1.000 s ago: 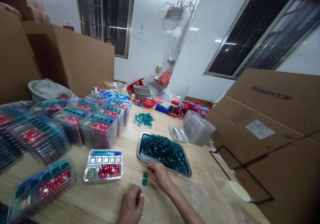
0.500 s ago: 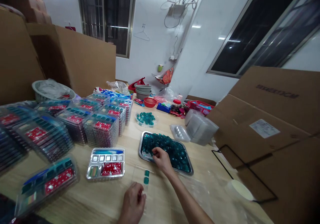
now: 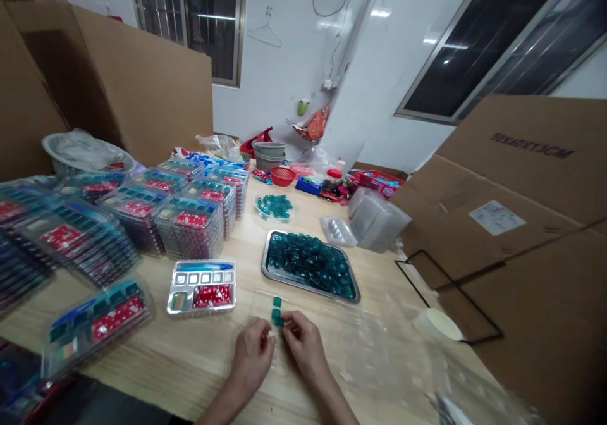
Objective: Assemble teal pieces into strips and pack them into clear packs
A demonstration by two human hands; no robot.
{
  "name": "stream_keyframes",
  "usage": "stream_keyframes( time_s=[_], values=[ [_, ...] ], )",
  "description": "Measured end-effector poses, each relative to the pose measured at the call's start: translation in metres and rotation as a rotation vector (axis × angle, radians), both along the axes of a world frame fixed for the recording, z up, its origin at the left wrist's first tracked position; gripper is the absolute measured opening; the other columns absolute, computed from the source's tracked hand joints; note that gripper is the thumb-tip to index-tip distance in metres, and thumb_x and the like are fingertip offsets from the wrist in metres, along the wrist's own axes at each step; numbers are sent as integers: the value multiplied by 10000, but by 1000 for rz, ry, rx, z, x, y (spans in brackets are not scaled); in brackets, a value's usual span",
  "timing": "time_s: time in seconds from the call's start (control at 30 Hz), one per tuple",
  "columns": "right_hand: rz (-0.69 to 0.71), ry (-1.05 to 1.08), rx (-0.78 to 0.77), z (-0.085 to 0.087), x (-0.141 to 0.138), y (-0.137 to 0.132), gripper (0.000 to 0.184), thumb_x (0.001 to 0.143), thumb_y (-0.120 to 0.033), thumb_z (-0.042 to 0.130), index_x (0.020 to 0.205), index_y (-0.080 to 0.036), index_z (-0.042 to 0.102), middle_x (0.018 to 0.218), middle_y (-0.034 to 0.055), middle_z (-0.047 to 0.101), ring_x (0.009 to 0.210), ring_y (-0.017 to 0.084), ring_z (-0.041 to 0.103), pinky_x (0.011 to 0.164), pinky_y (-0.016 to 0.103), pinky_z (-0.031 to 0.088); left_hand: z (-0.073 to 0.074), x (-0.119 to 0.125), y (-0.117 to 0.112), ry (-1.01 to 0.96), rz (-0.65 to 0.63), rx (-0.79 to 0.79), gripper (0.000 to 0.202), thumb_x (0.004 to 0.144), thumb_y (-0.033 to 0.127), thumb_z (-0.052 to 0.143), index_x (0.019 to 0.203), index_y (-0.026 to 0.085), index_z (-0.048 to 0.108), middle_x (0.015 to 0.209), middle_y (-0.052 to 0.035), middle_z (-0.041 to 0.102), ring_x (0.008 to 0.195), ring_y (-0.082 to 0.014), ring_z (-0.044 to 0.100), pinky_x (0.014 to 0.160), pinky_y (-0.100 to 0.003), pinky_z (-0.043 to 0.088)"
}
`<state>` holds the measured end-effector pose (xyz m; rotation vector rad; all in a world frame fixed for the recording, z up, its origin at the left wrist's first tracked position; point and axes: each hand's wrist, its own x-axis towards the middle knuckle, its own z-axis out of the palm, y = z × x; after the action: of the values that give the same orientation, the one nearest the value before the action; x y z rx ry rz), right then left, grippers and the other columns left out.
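Left hand (image 3: 255, 344): fingers curled, thumb drawn in toward the fingertips; cannot tell whether anything is pinched there. Right hand (image 3: 304, 344): thumb and forefinger nearly together at the near end of a short column of green squares (image 3: 276, 302); fingertips appear to touch the nearest one, firmness of grip unclear. Column lies on the worktop (image 3: 161, 355), just beyond and between the two hands. Far of the right hand, a metal tray (image 3: 310, 288) carries a heap of green pieces (image 3: 308, 260); beyond it, a clear dish (image 3: 293, 215) with lighter green ones. Left of the column, a silver compartment tray (image 3: 193, 278) holds a blue stick (image 3: 205, 266) and a red dotted packet (image 3: 213, 296). Farther left, stacks of filled cases (image 3: 190, 235) stand close together.
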<state>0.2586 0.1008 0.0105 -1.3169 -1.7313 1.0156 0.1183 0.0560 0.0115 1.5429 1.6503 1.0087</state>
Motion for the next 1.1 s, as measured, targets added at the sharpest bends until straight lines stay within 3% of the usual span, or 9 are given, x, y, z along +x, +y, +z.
stream_keyframes(
  time_s=[0.23, 0.43, 0.6, 0.7, 0.87, 1.1],
  values=[
    [131, -256, 125, 13, 2, -5, 236, 700, -40, 423, 799, -177, 588, 763, 28, 574, 710, 170, 563, 649, 259, 422, 0, 0, 0, 4, -2, 8, 105, 725, 124, 442, 722, 175, 534, 730, -30, 553, 700, -169, 533, 644, -268, 377],
    [177, -201, 97, 23, 2, -8, 347, 686, -1, 416, 941, -166, 583, 855, 41, 566, 714, 152, 572, 673, 250, 448, -1, 0, 0, -1, -4, 10, 127, 718, 101, 431, 724, 175, 533, 741, -32, 560, 713, -168, 536, 650, -265, 377],
    [215, -152, 99, 26, -1, -11, 218, 762, -60, 448, 843, -183, 608, 854, 38, 580, 739, 152, 574, 686, 242, 441, 1, -1, 0, 6, -19, 2, 130, 720, 103, 429, 734, 171, 540, 743, -36, 562, 725, -173, 534, 661, -273, 374],
    [163, -180, 113, 22, -3, -8, 172, 783, -84, 461, 747, -181, 597, 786, 32, 586, 738, 160, 565, 679, 245, 415, 0, 0, 0, 17, -13, -1, 116, 725, 112, 431, 721, 171, 531, 727, -36, 554, 711, -174, 529, 652, -275, 371],
    [83, -236, 95, 15, -7, 3, 175, 747, -59, 487, 641, -169, 574, 682, 21, 580, 671, 152, 550, 632, 236, 377, -2, 0, 0, 25, -22, 0, 107, 723, 123, 440, 741, 171, 533, 733, -36, 553, 699, -173, 526, 647, -277, 375],
    [182, -336, 166, 23, -7, 3, 242, 780, -37, 429, 610, -164, 546, 683, 19, 560, 657, 133, 525, 607, 224, 344, -5, 0, 1, 47, -22, 5, 101, 736, 140, 438, 725, 177, 530, 725, -34, 551, 691, -171, 528, 635, -271, 370]
  ],
)
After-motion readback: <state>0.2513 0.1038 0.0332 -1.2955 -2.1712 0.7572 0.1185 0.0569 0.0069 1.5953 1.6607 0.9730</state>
